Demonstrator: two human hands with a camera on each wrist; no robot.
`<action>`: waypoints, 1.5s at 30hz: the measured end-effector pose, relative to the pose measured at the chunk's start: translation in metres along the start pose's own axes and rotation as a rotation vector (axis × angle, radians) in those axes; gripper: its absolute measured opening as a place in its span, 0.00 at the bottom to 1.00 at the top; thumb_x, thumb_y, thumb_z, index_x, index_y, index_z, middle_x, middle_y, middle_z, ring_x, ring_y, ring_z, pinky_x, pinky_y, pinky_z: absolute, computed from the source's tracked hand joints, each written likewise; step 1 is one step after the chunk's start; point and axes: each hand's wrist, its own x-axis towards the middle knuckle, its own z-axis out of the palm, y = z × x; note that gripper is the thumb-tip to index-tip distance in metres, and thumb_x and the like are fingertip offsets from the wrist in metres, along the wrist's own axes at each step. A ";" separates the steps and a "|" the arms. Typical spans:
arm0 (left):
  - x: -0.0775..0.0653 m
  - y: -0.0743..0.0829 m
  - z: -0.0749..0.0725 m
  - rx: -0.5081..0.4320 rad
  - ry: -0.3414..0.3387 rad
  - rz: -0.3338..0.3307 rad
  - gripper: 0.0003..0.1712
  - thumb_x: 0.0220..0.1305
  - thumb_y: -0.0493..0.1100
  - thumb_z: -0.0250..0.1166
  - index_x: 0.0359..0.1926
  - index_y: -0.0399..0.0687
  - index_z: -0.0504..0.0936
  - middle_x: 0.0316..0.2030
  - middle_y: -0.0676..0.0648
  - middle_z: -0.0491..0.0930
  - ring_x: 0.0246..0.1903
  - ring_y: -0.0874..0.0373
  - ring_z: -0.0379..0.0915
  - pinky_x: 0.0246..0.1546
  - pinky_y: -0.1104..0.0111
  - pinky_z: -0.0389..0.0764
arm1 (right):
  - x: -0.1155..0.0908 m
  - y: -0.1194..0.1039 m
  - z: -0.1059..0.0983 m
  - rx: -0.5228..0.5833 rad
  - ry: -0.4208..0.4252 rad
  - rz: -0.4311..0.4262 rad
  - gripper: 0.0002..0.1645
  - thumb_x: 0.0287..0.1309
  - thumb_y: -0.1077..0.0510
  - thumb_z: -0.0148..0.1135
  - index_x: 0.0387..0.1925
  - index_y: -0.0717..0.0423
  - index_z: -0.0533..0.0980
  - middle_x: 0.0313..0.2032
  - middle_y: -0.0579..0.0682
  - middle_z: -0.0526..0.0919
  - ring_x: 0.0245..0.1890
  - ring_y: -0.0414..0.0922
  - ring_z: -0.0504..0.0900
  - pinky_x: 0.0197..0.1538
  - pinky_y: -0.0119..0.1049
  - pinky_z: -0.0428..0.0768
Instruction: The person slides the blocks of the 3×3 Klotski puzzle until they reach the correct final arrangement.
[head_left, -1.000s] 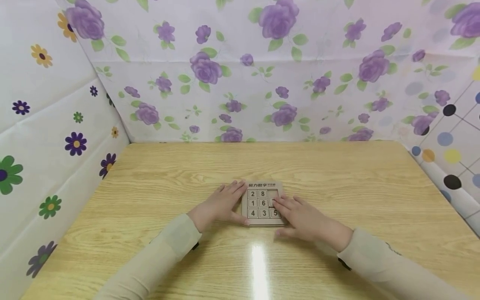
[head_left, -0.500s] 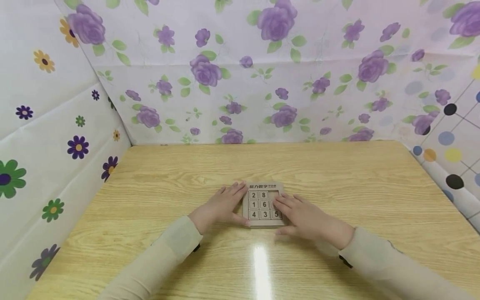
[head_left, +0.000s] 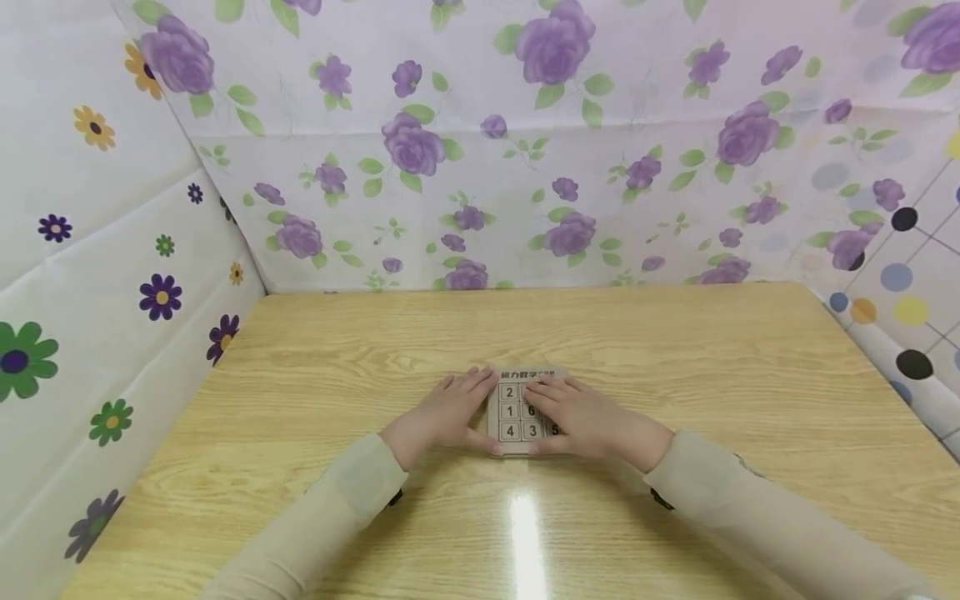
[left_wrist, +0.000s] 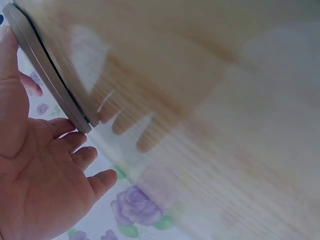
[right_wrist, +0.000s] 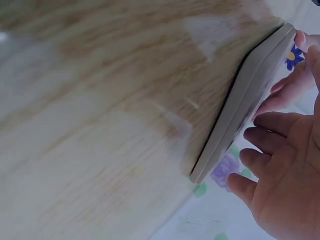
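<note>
A square sliding number puzzle [head_left: 519,374] lies flat near the middle of the table. My left hand [head_left: 438,414] rests along its left side, thumb at the lower left corner and fingertips at the upper left, fingers extended. My right hand [head_left: 588,418] reaches over the right half, its straight fingers on the upper tiles and thumb at the lower edge. The tiles 2 [head_left: 509,392], 1 [head_left: 510,412], 4 [head_left: 510,432] and 3 [head_left: 532,431] show; the 6 and 5 are partly covered, the upper right is hidden. In the right wrist view, the puzzle's side edge [right_wrist: 235,112] stands beside the fingers.
The wooden table [head_left: 360,333] has a glossy top that reflects light at the front. Purple-flowered cloth [head_left: 450,192] hangs behind it. Flowered cloth [head_left: 45,275] bounds the left side, and dotted cloth [head_left: 926,267] the right.
My right hand has moved left across the puzzle, its fingers now over the 8 and its thumb at the lower edge. The left hand keeps its place.
</note>
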 end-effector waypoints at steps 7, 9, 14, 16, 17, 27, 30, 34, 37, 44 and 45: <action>0.001 0.000 -0.001 0.022 0.007 -0.003 0.65 0.47 0.73 0.64 0.75 0.44 0.46 0.75 0.45 0.42 0.74 0.48 0.37 0.73 0.50 0.45 | 0.001 0.005 0.002 0.012 -0.013 0.021 0.49 0.61 0.32 0.50 0.71 0.60 0.57 0.72 0.56 0.56 0.73 0.55 0.50 0.73 0.56 0.49; 0.001 0.000 -0.001 0.019 0.006 -0.005 0.65 0.47 0.73 0.64 0.75 0.44 0.46 0.75 0.45 0.42 0.74 0.49 0.37 0.73 0.50 0.45 | 0.000 0.007 0.002 0.026 -0.012 0.027 0.49 0.60 0.32 0.51 0.71 0.60 0.57 0.72 0.56 0.56 0.73 0.55 0.50 0.73 0.56 0.48; 0.001 0.000 0.000 0.007 0.003 -0.009 0.65 0.46 0.73 0.64 0.75 0.45 0.46 0.75 0.45 0.42 0.74 0.49 0.36 0.73 0.50 0.44 | -0.006 0.013 0.002 0.030 0.004 0.029 0.49 0.60 0.32 0.52 0.70 0.61 0.57 0.72 0.56 0.57 0.73 0.56 0.50 0.73 0.57 0.49; 0.001 0.000 0.000 0.006 0.003 -0.011 0.65 0.46 0.73 0.64 0.75 0.45 0.46 0.75 0.45 0.42 0.74 0.50 0.36 0.73 0.50 0.44 | -0.009 0.014 0.002 0.025 0.014 0.025 0.49 0.60 0.32 0.52 0.70 0.61 0.58 0.71 0.56 0.58 0.73 0.56 0.51 0.72 0.58 0.50; 0.001 0.000 0.001 0.003 0.002 -0.013 0.65 0.46 0.73 0.64 0.75 0.45 0.46 0.75 0.45 0.41 0.74 0.50 0.36 0.73 0.50 0.44 | -0.010 0.015 0.002 0.023 0.017 0.023 0.49 0.60 0.32 0.52 0.70 0.61 0.58 0.71 0.57 0.58 0.72 0.57 0.52 0.72 0.58 0.50; 0.001 -0.001 0.000 -0.009 0.002 -0.011 0.65 0.46 0.73 0.65 0.75 0.44 0.46 0.75 0.45 0.42 0.74 0.49 0.36 0.73 0.49 0.44 | -0.017 0.019 0.000 0.008 0.029 0.014 0.48 0.60 0.33 0.52 0.69 0.63 0.60 0.70 0.59 0.58 0.71 0.58 0.54 0.71 0.59 0.52; 0.002 -0.002 0.001 -0.004 0.000 -0.009 0.66 0.46 0.73 0.64 0.75 0.44 0.45 0.75 0.45 0.41 0.74 0.49 0.36 0.73 0.50 0.44 | -0.016 0.017 -0.002 -0.009 0.034 0.006 0.47 0.61 0.34 0.52 0.69 0.63 0.60 0.70 0.59 0.59 0.71 0.58 0.54 0.71 0.59 0.52; 0.002 -0.002 0.000 -0.006 0.005 -0.008 0.66 0.46 0.73 0.65 0.75 0.44 0.46 0.75 0.44 0.41 0.74 0.49 0.36 0.73 0.50 0.44 | -0.007 0.010 -0.005 -0.024 0.032 -0.010 0.48 0.61 0.33 0.52 0.70 0.62 0.58 0.71 0.58 0.58 0.72 0.57 0.53 0.72 0.57 0.51; 0.003 -0.002 -0.001 -0.006 0.003 -0.008 0.65 0.46 0.73 0.65 0.75 0.44 0.46 0.75 0.44 0.42 0.74 0.49 0.36 0.73 0.50 0.44 | 0.003 0.004 -0.006 -0.032 0.013 -0.026 0.48 0.61 0.32 0.49 0.70 0.61 0.57 0.72 0.56 0.57 0.73 0.56 0.52 0.73 0.55 0.49; 0.004 -0.001 0.000 -0.005 -0.007 -0.008 0.65 0.47 0.72 0.65 0.74 0.43 0.46 0.75 0.44 0.42 0.74 0.49 0.36 0.73 0.49 0.45 | 0.019 -0.010 -0.006 -0.017 -0.023 -0.047 0.49 0.61 0.31 0.49 0.71 0.60 0.56 0.72 0.55 0.56 0.73 0.55 0.51 0.74 0.55 0.48; 0.003 -0.001 0.000 -0.003 -0.007 -0.008 0.65 0.47 0.72 0.65 0.74 0.43 0.47 0.75 0.44 0.42 0.74 0.49 0.36 0.72 0.49 0.45 | 0.020 -0.012 -0.006 -0.011 -0.028 -0.047 0.49 0.62 0.31 0.49 0.71 0.60 0.56 0.72 0.55 0.56 0.73 0.55 0.51 0.74 0.55 0.48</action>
